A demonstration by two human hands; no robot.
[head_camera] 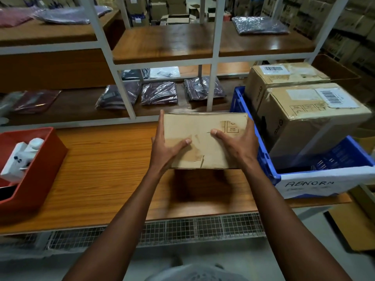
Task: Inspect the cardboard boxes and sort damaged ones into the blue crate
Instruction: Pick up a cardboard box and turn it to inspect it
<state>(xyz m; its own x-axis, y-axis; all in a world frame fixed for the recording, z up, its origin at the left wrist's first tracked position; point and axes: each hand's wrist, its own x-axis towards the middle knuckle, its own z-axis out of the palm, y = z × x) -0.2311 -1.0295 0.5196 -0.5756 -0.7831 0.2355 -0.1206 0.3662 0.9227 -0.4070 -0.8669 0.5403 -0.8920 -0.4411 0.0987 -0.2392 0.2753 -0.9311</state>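
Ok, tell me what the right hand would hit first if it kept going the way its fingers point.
The right hand points up-left across the held cardboard box; beyond it likely the white shelf upright, though depth is unclear.

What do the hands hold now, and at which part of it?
A cardboard box, held above the table: the left hand grips its left side, the right hand its right side, thumbs on top.

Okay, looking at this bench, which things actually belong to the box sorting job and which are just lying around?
Part of the job:
- cardboard box, held by left hand and right hand
- blue crate labelled ABNORM
- two taped boxes in the crate

Just lying about:
- red bin with white items
- bagged garments on the shelves
- wooden bench
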